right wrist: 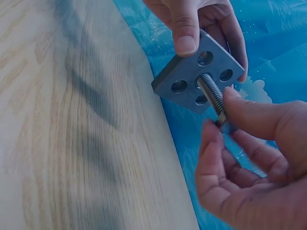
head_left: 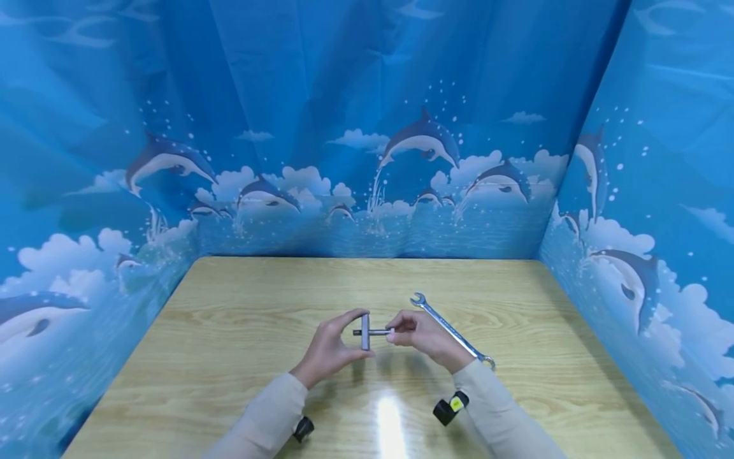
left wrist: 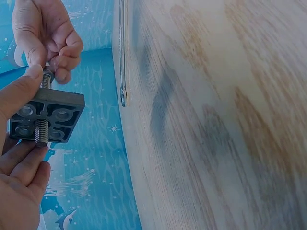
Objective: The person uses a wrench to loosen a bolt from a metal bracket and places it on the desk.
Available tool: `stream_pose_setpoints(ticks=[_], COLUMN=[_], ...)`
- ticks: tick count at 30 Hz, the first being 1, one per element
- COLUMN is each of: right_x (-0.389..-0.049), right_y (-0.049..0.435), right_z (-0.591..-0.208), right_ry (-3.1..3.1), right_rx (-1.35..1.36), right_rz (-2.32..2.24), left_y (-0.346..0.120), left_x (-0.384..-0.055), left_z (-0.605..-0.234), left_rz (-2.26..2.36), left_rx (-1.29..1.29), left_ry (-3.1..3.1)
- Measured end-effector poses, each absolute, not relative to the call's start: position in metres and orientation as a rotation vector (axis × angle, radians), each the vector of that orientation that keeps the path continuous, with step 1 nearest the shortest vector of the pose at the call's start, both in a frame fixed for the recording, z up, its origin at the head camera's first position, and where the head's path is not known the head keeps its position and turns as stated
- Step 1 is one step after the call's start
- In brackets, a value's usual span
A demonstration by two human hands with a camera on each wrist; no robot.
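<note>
In the head view my left hand [head_left: 328, 349] grips a square grey plate [head_left: 365, 341] by opposite edges, thumb on one side and fingers on the other. The plate [right wrist: 189, 72] has round holes around its centre, and a threaded bolt [right wrist: 210, 92] passes through the middle. Out of the plate's ribbed back pokes the bolt's tip [left wrist: 42, 133], close to the left fingers. At the bolt's other end, my right hand [head_left: 425, 334] pinches it between thumb and fingertips, which partly hide that end. Both hands hold the parts above the table.
A combination wrench [head_left: 450, 328] lies slantwise on the wooden table [head_left: 258, 299], partly behind the right hand and forearm. Blue dolphin-print curtains [head_left: 321, 127] enclose the back and sides. Small black devices [head_left: 444, 412] are worn at both wrists.
</note>
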State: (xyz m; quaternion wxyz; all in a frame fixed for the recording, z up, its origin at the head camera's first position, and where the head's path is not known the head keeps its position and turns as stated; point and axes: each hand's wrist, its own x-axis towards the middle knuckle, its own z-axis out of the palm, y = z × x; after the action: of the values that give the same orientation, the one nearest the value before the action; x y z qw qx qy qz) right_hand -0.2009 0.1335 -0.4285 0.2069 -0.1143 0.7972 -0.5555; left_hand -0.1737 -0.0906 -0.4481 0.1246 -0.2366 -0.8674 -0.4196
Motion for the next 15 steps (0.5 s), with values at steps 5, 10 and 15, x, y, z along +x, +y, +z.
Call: stream_pose_setpoints(ticks=[5,10,15], right_x=[-0.2009,-0.2008,-0.2008], right_y=[0.1317,0.1324,0.1358], right_z=[-0.4288,-0.4311,-0.4330], right_ry=[2.263,2.293,2.218], right_rx=[-0.319,-0.339,-0.367], right_rz=[-1.557,-1.531,-1.537], left_y=[-0.0906,-0.0904,-0.0905], left_x=[-0.1725,-0.1719,-0.1727], left_z=[-0.4473,-0.4473,-0.4482], left_rz=[-1.246,-1.244,-1.247], left_rx=[-0.678,-0.660,-0.662], left_ry=[-2.528,-2.527,-2.527])
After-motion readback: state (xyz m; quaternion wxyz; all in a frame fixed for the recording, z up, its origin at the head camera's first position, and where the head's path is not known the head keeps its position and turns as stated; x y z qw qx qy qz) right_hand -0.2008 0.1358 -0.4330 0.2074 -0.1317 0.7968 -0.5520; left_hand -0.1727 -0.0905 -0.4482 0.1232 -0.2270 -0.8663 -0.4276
